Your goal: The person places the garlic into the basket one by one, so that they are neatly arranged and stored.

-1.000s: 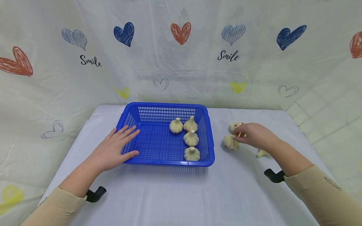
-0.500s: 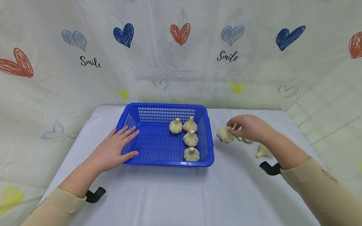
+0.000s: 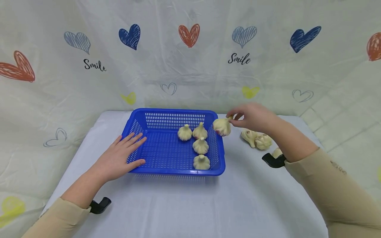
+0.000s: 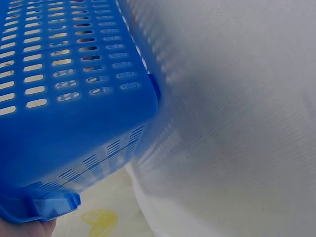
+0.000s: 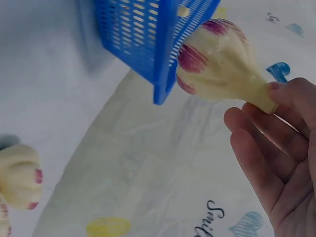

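Note:
My right hand (image 3: 253, 116) pinches a garlic bulb (image 3: 222, 127) by its stem, raised beside the right rim of the blue basket (image 3: 178, 171). In the right wrist view that garlic bulb (image 5: 217, 61) shows purple streaks, its stem between thumb and fingers. My left hand (image 3: 117, 160) lies with straight, spread fingers over the basket's left rim. Inside the basket, several garlic bulbs (image 3: 200, 145) stand along the right side, stems up. The left wrist view shows mostly the slotted basket wall (image 4: 74, 118), with a bit of hand at the lower left corner.
On the white-covered table (image 3: 166, 208), two garlic bulbs (image 3: 263, 141) lie touching to the right of the basket. Another garlic bulb (image 3: 277, 152) is partly hidden by the right wrist's black strap mount (image 3: 274, 161). A curtain with printed hearts (image 3: 190, 34) hangs behind.
My right hand has lifted the garlic bulb off the table and carried it left and up to the basket's right rim. The left hand has stayed in place.

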The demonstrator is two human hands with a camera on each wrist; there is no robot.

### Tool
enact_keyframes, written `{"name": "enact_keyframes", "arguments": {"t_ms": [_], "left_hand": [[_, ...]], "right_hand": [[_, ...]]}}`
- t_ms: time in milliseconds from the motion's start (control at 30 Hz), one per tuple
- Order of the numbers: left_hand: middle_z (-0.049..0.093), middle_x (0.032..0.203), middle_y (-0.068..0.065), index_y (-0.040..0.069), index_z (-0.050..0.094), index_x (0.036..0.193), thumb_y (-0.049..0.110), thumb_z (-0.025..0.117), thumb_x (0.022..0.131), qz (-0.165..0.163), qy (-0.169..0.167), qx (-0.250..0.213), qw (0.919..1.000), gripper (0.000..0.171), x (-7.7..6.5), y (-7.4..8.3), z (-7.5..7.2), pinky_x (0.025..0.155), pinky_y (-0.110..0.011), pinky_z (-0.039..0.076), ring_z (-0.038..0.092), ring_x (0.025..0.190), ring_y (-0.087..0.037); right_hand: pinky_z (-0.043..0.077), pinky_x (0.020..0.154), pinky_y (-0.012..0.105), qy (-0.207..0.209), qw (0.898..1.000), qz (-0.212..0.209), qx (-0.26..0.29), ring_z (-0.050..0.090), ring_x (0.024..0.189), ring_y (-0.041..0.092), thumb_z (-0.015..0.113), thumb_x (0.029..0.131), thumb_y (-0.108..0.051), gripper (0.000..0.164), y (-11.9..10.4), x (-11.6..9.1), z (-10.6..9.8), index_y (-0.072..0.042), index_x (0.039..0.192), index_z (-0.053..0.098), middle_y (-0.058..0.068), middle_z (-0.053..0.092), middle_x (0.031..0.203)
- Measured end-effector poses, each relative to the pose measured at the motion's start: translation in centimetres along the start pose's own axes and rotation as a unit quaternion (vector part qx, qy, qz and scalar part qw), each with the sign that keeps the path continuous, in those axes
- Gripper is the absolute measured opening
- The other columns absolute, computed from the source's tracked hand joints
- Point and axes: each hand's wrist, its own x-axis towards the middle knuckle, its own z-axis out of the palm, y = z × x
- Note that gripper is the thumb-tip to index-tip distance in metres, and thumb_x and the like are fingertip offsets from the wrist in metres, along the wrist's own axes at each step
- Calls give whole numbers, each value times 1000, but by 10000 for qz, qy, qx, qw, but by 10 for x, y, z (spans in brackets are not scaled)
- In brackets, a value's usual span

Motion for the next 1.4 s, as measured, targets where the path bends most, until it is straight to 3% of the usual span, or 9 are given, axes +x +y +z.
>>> {"name": "enact_keyframes", "arguments": {"t_ms": [233,533,900,1100,1400], "left_hand": [[21,164,-5,23,26,159,68,47,94,30,35,52,10000,82,0,0,0,120,-58,7,12,151,-34],[20,165,-5,23,25,159,68,46,94,-2,-8,1,10000,82,0,0,0,121,-56,3,10,152,-33],[20,165,-5,23,25,159,64,51,94,20,32,36,10000,81,1,-1,1,120,-58,5,12,151,-34],[21,164,-5,22,26,159,61,54,94,30,63,38,10000,80,1,-1,2,120,-58,6,14,151,-35],[22,164,-5,23,26,159,61,55,93,6,62,39,10000,81,1,0,1,120,-59,7,14,151,-35]], "right_hand": [[58,81,41,-45,9998,-197,10,69,97,20,69,94,-18,21,-19,20,-8,-17,114,75,-1,73,106],[57,81,36,-304,9970,-661,-266,68,96,14,68,94,-25,20,-46,49,-4,-20,113,75,-5,73,105],[53,74,31,-495,9843,-1464,-849,62,81,9,64,96,-28,15,-73,80,16,-22,104,76,-10,70,90],[54,75,31,-762,9749,-1791,-1085,63,82,12,65,96,-28,16,-85,95,33,-20,104,77,-7,71,91],[54,82,30,-1428,9697,-1722,-981,64,87,12,64,97,-25,19,-93,110,60,-15,110,76,-4,72,99]]}}
